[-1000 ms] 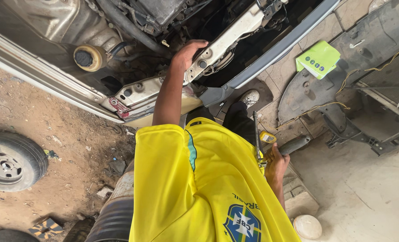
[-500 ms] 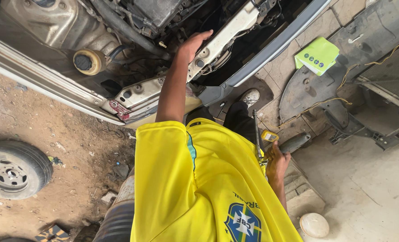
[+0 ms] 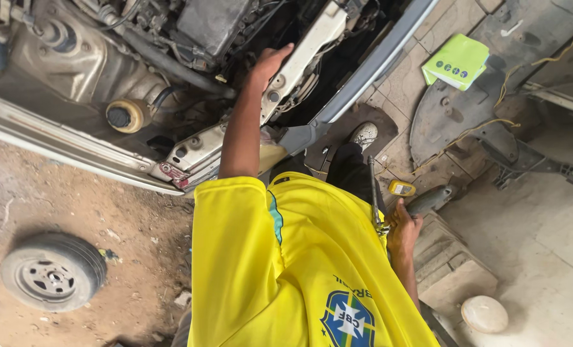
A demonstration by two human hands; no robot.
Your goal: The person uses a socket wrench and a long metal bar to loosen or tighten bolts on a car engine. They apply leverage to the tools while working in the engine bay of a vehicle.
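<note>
At five o'clock, nearest, the right hand has its fingers wrapped round a long metal tool held beside the leg. Farther off, at twelve o'clock, the left hand lies on the pale front crossmember of the engine bay, fingers together and fairly flat. Leaning on that smooth bar, the hand could slip toward the hoses.

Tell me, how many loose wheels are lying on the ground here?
1. The wheel lies flat on the dirt at lower left, apart from the car. Others may be hidden outside the view.
</note>
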